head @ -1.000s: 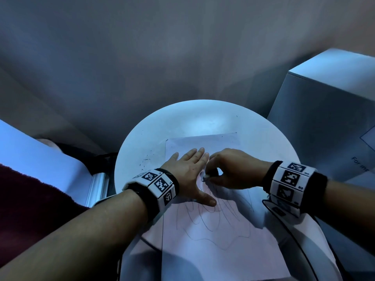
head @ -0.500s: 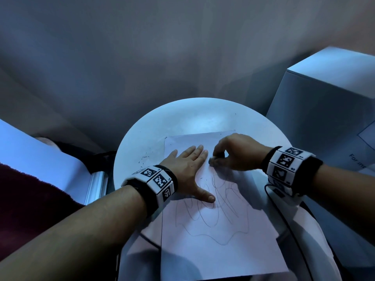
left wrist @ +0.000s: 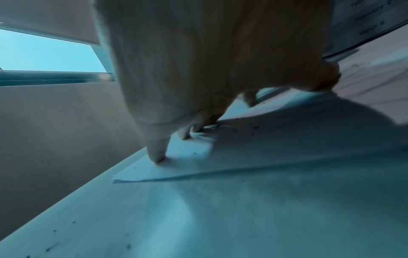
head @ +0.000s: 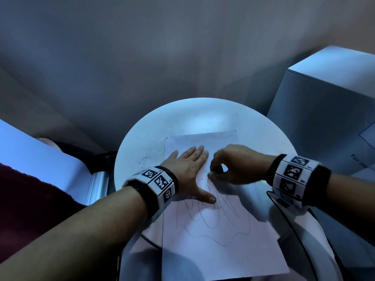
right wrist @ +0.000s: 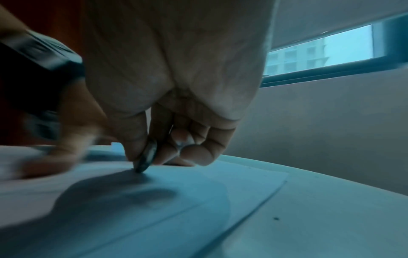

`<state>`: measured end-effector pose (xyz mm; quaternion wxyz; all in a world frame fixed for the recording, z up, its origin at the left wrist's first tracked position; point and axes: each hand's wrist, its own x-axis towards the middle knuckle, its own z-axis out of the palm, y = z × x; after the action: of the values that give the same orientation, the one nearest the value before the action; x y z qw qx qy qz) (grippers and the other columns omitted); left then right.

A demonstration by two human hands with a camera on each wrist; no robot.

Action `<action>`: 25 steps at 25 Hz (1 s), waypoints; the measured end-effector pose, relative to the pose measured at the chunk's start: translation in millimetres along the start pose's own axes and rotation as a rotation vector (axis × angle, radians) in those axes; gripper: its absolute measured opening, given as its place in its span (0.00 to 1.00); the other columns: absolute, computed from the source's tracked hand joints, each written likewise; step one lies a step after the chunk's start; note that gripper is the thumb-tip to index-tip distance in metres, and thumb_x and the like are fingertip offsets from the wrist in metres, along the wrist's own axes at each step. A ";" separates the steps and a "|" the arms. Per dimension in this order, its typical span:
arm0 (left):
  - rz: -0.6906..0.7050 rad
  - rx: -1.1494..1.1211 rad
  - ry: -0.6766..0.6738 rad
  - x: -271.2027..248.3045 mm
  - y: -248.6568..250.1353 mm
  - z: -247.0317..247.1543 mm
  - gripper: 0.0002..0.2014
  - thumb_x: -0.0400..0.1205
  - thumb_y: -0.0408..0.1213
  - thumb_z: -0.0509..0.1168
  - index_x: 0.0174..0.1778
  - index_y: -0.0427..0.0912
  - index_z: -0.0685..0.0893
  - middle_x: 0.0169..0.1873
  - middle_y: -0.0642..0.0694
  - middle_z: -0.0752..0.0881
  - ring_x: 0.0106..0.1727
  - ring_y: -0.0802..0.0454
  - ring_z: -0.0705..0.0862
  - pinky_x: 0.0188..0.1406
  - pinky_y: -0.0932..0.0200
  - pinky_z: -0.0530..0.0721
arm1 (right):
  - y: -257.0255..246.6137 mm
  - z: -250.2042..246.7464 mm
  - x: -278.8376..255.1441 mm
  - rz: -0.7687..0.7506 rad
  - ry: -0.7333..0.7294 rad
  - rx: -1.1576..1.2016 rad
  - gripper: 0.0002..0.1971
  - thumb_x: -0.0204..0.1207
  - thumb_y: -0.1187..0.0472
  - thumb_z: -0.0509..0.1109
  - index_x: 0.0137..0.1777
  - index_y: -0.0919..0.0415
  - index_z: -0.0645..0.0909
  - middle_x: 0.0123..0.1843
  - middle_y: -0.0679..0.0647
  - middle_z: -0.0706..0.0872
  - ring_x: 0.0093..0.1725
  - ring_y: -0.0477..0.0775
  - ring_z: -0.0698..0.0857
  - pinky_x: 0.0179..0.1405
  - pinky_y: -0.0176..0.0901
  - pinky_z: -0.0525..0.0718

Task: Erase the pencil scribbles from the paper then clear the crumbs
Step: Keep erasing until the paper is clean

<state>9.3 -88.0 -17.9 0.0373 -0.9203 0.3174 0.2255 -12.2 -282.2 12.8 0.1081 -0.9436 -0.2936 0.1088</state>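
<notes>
A white sheet of paper (head: 219, 250) lies on the round white table (head: 146, 138), with looping pencil scribbles (head: 211, 222) across its middle. My left hand (head: 188, 169) lies flat on the sheet's upper left, fingers straight and thumb spread, pressing it down (left wrist: 156, 155). My right hand (head: 233, 167) pinches a small worn eraser (right wrist: 146, 157) between thumb and fingertips, its tip touching the paper (right wrist: 198, 192) just right of the left hand. The upper part of the sheet looks blank.
Dark eraser crumbs (head: 145, 159) are scattered on the table left of the paper, and some lie on the sheet (left wrist: 256, 127). A large white box (head: 324, 110) stands at the right. A black cable (head: 292, 224) runs from my right wristband over the table's edge.
My right hand with the eraser slid away to the sheet's upper part, then came back down and left beside the left hand. The left hand stayed pressed on the paper.
</notes>
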 end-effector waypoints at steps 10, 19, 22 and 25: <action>-0.006 -0.004 -0.003 -1.9 2.1 -0.7 0.67 0.66 0.83 0.60 0.88 0.50 0.32 0.87 0.53 0.32 0.87 0.54 0.33 0.86 0.39 0.41 | -5.3 3.7 -6.8 -0.015 -0.062 0.026 0.14 0.78 0.44 0.68 0.44 0.53 0.89 0.40 0.49 0.90 0.39 0.53 0.85 0.42 0.50 0.86; -0.003 0.001 0.000 -2.1 0.5 0.5 0.67 0.65 0.84 0.59 0.88 0.50 0.32 0.87 0.53 0.31 0.87 0.55 0.33 0.86 0.39 0.41 | -4.3 0.3 -6.6 -0.020 -0.072 0.030 0.13 0.78 0.46 0.69 0.43 0.54 0.88 0.39 0.50 0.89 0.38 0.54 0.85 0.42 0.49 0.85; -0.004 0.009 -0.001 -3.1 -4.2 -3.4 0.66 0.65 0.83 0.61 0.88 0.52 0.33 0.87 0.52 0.32 0.88 0.54 0.34 0.86 0.38 0.43 | 0.4 -0.9 -11.1 0.037 -0.002 0.237 0.10 0.78 0.48 0.73 0.47 0.54 0.90 0.44 0.47 0.89 0.40 0.47 0.85 0.45 0.41 0.84; 0.010 -0.010 0.002 -4.8 -9.4 -7.9 0.63 0.67 0.79 0.64 0.89 0.54 0.38 0.88 0.50 0.35 0.88 0.53 0.36 0.86 0.38 0.46 | 20.1 0.0 -4.5 0.201 0.159 0.374 0.09 0.77 0.51 0.76 0.49 0.56 0.91 0.42 0.45 0.89 0.41 0.42 0.86 0.46 0.35 0.83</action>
<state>14.7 -79.5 -9.4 0.0311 -0.9192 0.3207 0.2263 -5.1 -300.9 8.1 0.2924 -0.9373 -0.1633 0.0967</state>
